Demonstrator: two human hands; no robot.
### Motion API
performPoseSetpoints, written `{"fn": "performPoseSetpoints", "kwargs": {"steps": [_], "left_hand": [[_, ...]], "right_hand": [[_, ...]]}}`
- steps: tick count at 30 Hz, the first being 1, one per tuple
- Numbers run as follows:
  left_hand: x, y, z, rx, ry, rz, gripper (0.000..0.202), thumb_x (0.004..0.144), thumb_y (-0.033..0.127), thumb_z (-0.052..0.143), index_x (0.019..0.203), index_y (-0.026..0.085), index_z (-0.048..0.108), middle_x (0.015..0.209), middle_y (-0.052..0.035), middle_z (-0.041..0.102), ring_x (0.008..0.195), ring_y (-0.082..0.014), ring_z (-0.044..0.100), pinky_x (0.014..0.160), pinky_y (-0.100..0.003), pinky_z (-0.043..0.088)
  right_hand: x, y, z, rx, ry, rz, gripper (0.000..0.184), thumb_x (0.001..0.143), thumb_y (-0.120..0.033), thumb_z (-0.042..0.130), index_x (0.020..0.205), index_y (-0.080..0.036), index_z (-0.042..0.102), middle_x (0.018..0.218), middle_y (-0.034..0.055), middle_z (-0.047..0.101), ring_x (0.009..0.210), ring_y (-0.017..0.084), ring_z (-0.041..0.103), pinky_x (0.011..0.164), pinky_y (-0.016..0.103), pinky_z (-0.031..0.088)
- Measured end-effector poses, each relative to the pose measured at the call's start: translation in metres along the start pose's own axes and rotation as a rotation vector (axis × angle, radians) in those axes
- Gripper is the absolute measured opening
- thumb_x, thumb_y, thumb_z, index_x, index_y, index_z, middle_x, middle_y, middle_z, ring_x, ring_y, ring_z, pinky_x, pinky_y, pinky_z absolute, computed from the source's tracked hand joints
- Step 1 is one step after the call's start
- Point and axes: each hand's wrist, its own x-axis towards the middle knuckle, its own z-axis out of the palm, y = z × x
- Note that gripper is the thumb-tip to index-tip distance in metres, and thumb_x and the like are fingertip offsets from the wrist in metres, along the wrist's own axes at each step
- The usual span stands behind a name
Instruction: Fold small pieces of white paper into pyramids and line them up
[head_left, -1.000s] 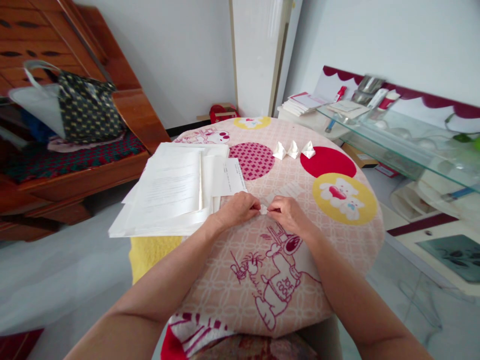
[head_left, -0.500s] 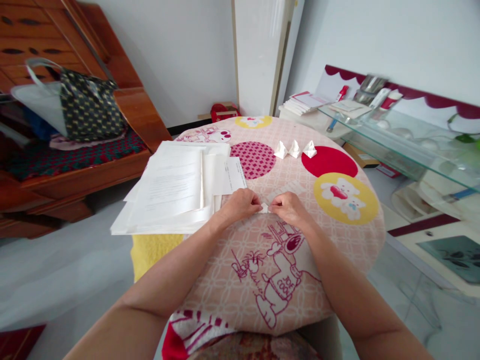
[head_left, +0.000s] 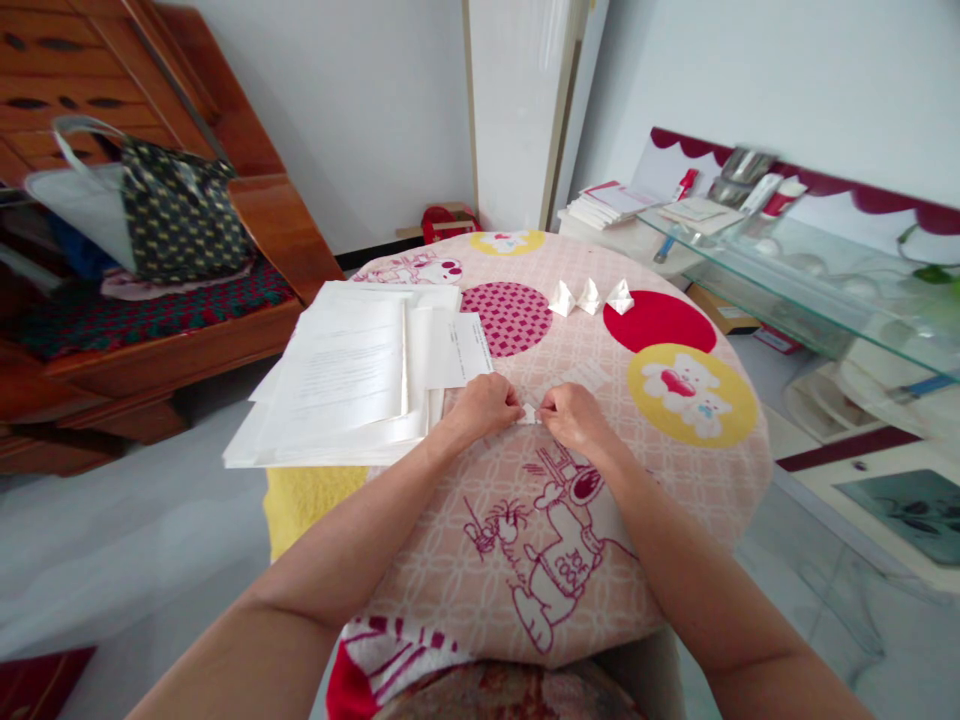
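A small folded white paper [head_left: 529, 413] is pinched between my two hands, low over the patterned tablecloth [head_left: 420, 560]. My left hand [head_left: 489, 405] is closed on its left side, and my right hand [head_left: 574, 412] on its right side. The fingers cover most of the paper's edges. Farther back on the cloth stand three folded white paper pieces with pointed tops: a left one [head_left: 561, 299], a middle one [head_left: 589, 297] and a right one [head_left: 620, 297].
Loose paper sheets [head_left: 337, 370] lie piled on the table's left, beside my left forearm. A glass shelf [head_left: 810, 290] with cups and metal tins is at the right. On the wooden bench [head_left: 172, 340] at the left rests a dotted bag [head_left: 180, 210].
Both hands stay almost in the same place on the folded paper. The right fingers shift very slightly. The view barely moves.
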Motion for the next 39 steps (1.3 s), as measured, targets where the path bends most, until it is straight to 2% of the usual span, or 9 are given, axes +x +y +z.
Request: {"fn": "performPoseSetpoints", "kwargs": {"steps": [11,16,22,25,27,29,32,36,39], "left_hand": [[0.000,0.002,0.000,0.053,0.013,0.005,0.016,0.083,0.023,0.067,0.084,0.015,0.081,0.074,-0.0073,0.074,0.074,-0.0189,0.068,0.072,-0.027,0.048],[-0.005,0.001,0.001,-0.005,0.068,0.030,0.011,0.081,0.023,0.072,0.086,0.015,0.078,0.081,-0.0071,0.076,0.076,-0.0182,0.067,0.071,-0.026,0.047],[-0.002,0.000,0.003,-0.106,0.036,0.028,0.008,0.077,0.022,0.073,0.078,0.014,0.076,0.074,-0.0055,0.073,0.070,-0.0174,0.065,0.064,-0.026,0.043],[0.002,-0.006,0.006,-0.264,0.011,0.023,0.007,0.072,0.020,0.073,0.068,0.015,0.073,0.062,-0.0021,0.067,0.061,-0.0150,0.060,0.058,-0.025,0.039],[0.004,-0.012,0.008,-0.453,0.008,0.021,0.012,0.071,0.022,0.073,0.062,0.015,0.069,0.056,0.0005,0.061,0.055,-0.0124,0.054,0.055,-0.024,0.036],[0.005,-0.016,0.009,-0.681,-0.023,0.016,0.020,0.071,0.026,0.073,0.057,0.016,0.063,0.050,0.0029,0.055,0.050,-0.0098,0.048,0.052,-0.023,0.034],[0.005,-0.018,0.008,-0.911,-0.054,0.050,0.028,0.070,0.031,0.074,0.055,0.016,0.057,0.049,0.0037,0.053,0.048,-0.0079,0.046,0.052,-0.022,0.034],[0.002,-0.014,0.005,-0.999,0.039,0.125,0.025,0.068,0.035,0.077,0.063,0.015,0.062,0.054,0.0030,0.056,0.051,-0.0078,0.049,0.052,-0.021,0.036],[-0.001,-0.011,0.004,-0.991,0.118,0.167,0.026,0.068,0.035,0.077,0.068,0.014,0.063,0.057,0.0029,0.058,0.052,-0.0073,0.049,0.052,-0.021,0.035]], "right_hand": [[0.000,-0.003,0.004,-0.035,0.038,0.000,0.013,0.088,-0.017,0.067,0.082,-0.014,0.078,0.089,0.0143,0.077,0.087,0.025,0.069,0.071,0.031,0.042],[0.004,0.004,0.008,0.047,0.061,0.003,0.009,0.084,-0.019,0.072,0.078,-0.015,0.078,0.083,0.0118,0.077,0.078,0.022,0.067,0.066,0.029,0.041],[0.003,0.007,0.011,0.144,0.104,-0.005,0.011,0.080,-0.017,0.073,0.069,-0.016,0.075,0.073,0.0093,0.074,0.069,0.019,0.064,0.061,0.029,0.038],[0.003,0.015,0.009,0.299,0.106,-0.019,0.012,0.076,-0.015,0.075,0.064,-0.016,0.072,0.066,0.0059,0.071,0.064,0.017,0.061,0.059,0.027,0.038],[0.003,0.024,0.007,0.481,0.091,-0.024,0.011,0.076,-0.017,0.072,0.066,-0.016,0.072,0.061,0.0029,0.068,0.058,0.014,0.058,0.055,0.025,0.038],[0.002,0.032,0.006,0.670,0.041,0.023,0.021,0.083,-0.025,0.065,0.064,-0.016,0.069,0.055,0.0017,0.064,0.047,0.012,0.052,0.046,0.024,0.034],[0.001,0.038,0.006,0.955,0.016,0.015,0.029,0.083,-0.038,0.064,0.066,-0.016,0.068,0.061,0.0041,0.067,0.048,0.012,0.057,0.044,0.023,0.040],[-0.002,0.034,0.004,1.143,-0.001,-0.071,0.034,0.076,-0.049,0.072,0.068,-0.016,0.069,0.064,0.0049,0.070,0.054,0.014,0.063,0.050,0.025,0.049],[-0.004,0.030,0.002,1.163,0.032,-0.104,0.031,0.072,-0.047,0.077,0.069,-0.016,0.071,0.063,0.0035,0.070,0.054,0.014,0.063,0.053,0.026,0.051]]}}
